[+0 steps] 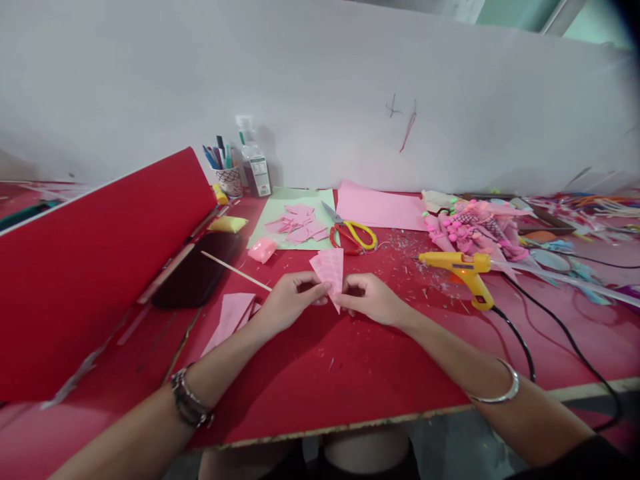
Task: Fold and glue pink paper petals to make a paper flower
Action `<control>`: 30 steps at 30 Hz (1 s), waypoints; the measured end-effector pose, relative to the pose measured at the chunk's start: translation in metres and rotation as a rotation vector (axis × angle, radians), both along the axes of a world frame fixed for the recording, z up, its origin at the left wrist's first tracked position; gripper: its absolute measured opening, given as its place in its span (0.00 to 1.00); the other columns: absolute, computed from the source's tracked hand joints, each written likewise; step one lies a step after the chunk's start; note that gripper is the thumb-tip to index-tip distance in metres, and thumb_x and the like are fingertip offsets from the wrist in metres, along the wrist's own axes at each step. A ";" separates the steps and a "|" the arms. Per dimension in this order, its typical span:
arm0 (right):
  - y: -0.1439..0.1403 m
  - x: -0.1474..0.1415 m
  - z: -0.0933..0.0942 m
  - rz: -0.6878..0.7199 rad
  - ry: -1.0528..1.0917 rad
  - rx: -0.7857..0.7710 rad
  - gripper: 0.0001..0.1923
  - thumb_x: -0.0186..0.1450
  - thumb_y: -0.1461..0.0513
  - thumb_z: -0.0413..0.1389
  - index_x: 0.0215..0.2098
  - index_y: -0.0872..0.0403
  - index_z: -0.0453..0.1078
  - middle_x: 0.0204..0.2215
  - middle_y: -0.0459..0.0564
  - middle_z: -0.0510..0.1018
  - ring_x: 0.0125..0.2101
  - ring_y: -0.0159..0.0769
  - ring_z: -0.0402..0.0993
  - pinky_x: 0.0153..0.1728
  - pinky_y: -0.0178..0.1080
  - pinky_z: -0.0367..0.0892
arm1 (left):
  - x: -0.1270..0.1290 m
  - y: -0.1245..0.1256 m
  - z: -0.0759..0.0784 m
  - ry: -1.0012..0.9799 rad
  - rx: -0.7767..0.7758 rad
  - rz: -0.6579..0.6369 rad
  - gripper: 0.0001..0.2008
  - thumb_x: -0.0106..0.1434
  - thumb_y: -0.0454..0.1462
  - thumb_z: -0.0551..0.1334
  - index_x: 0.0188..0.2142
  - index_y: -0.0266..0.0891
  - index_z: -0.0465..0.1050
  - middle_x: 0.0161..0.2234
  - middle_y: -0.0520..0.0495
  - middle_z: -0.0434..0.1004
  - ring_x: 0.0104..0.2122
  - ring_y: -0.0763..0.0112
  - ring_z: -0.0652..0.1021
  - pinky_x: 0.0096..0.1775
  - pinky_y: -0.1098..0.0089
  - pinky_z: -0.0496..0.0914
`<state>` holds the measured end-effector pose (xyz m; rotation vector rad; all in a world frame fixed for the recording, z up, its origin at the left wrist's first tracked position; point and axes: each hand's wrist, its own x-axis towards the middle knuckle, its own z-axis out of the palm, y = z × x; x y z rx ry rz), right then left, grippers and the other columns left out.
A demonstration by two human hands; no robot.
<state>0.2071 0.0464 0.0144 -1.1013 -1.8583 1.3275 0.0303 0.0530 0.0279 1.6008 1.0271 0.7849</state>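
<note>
Between my two hands is a pink paper piece [329, 270], wide at the top and narrowing to a point at the bottom. My left hand [296, 298] pinches its left edge with thumb and fingers. From the other side my right hand [369, 297] grips the lower right part, near the tip. More pink strips [233, 316] lie on the table by my left forearm. A thin wooden stick [235, 270] rests with one end close to my left hand. Just beyond the hands sits a small pink packet [262, 250].
Scissors [356, 233] and pink scraps [300, 223] lie by a pale green sheet [260, 230]. A yellow glue gun [463, 267] with a black cord is at right, before a pile of pink pieces [480, 227]. A red panel [110, 267] leans at left beside a dark phone-like slab [197, 273].
</note>
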 end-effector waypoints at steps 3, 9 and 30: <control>0.000 0.000 0.001 -0.010 0.030 0.017 0.13 0.59 0.56 0.50 0.26 0.58 0.63 0.18 0.43 0.66 0.19 0.25 0.63 0.20 0.30 0.60 | 0.000 -0.001 0.001 0.008 -0.013 -0.018 0.09 0.55 0.39 0.58 0.25 0.35 0.70 0.22 0.54 0.70 0.25 0.77 0.71 0.30 0.76 0.67; 0.001 0.000 0.002 -0.012 0.038 0.085 0.11 0.58 0.59 0.52 0.23 0.58 0.63 0.18 0.42 0.65 0.19 0.24 0.61 0.21 0.30 0.58 | 0.000 -0.003 0.000 -0.010 -0.044 -0.059 0.13 0.58 0.42 0.55 0.23 0.35 0.68 0.20 0.53 0.69 0.21 0.77 0.71 0.26 0.75 0.68; -0.003 0.000 0.004 0.069 0.025 0.060 0.08 0.59 0.60 0.50 0.26 0.56 0.65 0.18 0.42 0.65 0.19 0.24 0.60 0.21 0.30 0.57 | -0.001 0.001 -0.007 -0.239 -0.110 0.141 0.12 0.55 0.42 0.58 0.22 0.36 0.68 0.21 0.53 0.69 0.25 0.77 0.71 0.32 0.74 0.66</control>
